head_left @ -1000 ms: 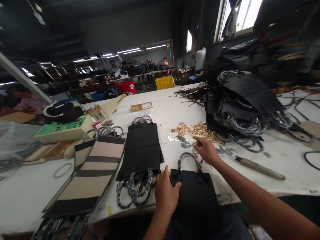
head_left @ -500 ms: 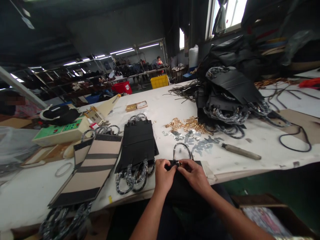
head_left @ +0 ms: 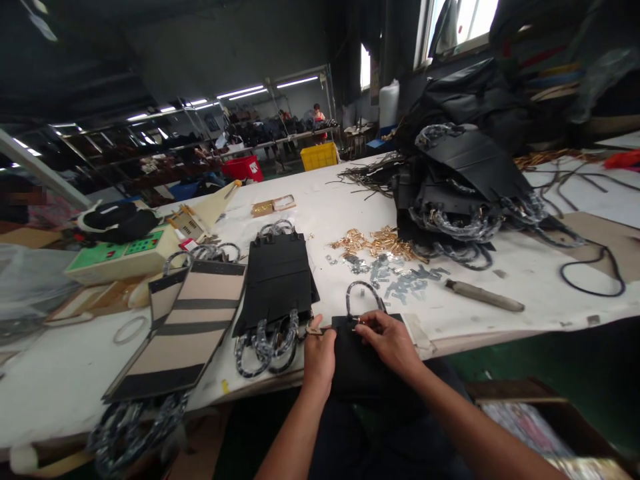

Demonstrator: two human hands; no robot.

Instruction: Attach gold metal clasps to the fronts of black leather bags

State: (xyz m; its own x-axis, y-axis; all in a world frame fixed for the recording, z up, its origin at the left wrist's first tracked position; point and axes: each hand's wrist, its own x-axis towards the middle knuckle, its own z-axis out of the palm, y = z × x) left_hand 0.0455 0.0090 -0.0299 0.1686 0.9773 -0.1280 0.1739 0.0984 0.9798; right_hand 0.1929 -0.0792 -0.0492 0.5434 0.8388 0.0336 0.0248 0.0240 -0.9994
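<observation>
A black bag panel [head_left: 357, 363] lies at the table's front edge, in front of my body. Its wrapped looped handle [head_left: 361, 287] points away from me. My right hand [head_left: 393, 343] is closed in a pinch at the handle's near base, on a small gold metal fitting [head_left: 357, 322]. At the panel's left edge, my left hand [head_left: 320, 360] grips a thin brownish piece [head_left: 315, 331] between thumb and fingers; its exact kind is too small to tell. Beyond the handle lie gold fittings [head_left: 390, 241] and flat silver metal plates [head_left: 407, 280].
Left of my hands lie stacked black panels with handles [head_left: 277, 273] and beige-lined panels [head_left: 200, 320]. A wooden-looking stick tool [head_left: 485, 295] rests to the right. Behind it rises a heap of black bag pieces [head_left: 465, 173]. A green-topped machine [head_left: 125, 250] stands at left.
My left hand has moved left off the handle base and now grips a thin brownish piece. My right hand stays at the handle base. The camera view has shifted slightly.
</observation>
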